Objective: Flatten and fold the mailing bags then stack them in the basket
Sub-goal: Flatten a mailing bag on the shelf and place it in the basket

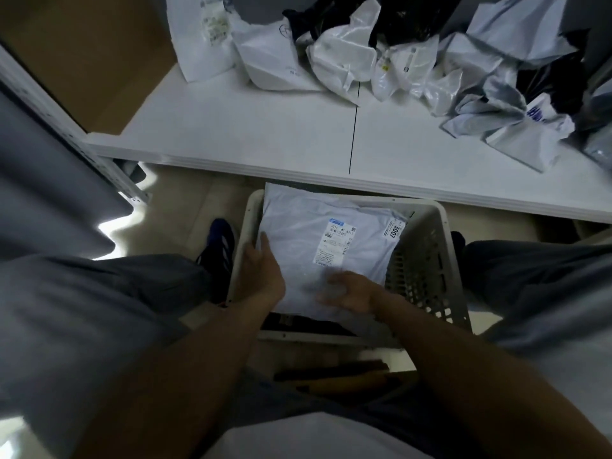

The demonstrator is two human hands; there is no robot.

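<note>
A white perforated basket (427,260) stands on the floor between my knees, just below the table edge. A flattened pale grey mailing bag (298,240) with a white shipping label lies on top inside it. My left hand (261,274) rests along the bag's left edge by the basket wall, fingers straight. Blurred by motion, my right hand (344,291) lies on the bag's near right part with its fingers bent; whether it holds anything I cannot tell. A heap of crumpled white, grey and black mailing bags (430,61) lies along the far side of the white table (251,127).
A grey metal shelf post (66,134) runs down at the left beside a brown board. My knees in grey trousers flank the basket, and a dark shoe (218,246) is on the floor left of it. The table's front edge overhangs the basket's far rim.
</note>
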